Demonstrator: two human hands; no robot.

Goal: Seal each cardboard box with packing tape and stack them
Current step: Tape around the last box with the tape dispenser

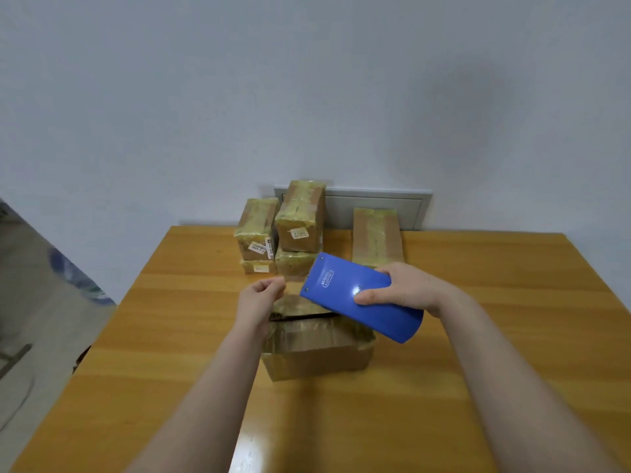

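holding: right hand [399, 288] has fingers and thumb wrapped round the blue tape dispenser [355, 295], which is up in the air over the near box and angled away to the left.
left hand: the left hand [261, 298] is curled in, thumb meeting forefinger like a pinch. honestly can't tell if there's a clear tape end in there or nothing at all.
box being worked: the cardboard box [317, 346] sits on the table right under both hands. shiny tape already covers bits of it, but a dark gap shows along the top seam, so i'd say that flap isn't sealed yet.
done pile: the taped stack [297, 220] is at the back middle, two high, with a lone taped box [375, 237] just to its right.
what could go wrong: nobody's pinning the box, so pulling tape across could drag or tip it. tape laid over a gaping flap would probably wrinkle or stick to itself. the back stack looks a bit uneven, so one more on top might slide.
surface: glossy wooden table [478, 336] with glare near the front edge.
room: plain pale wall [307, 97], a grey panel [375, 206] behind the boxes, blurry floor [41, 285] off to the left.
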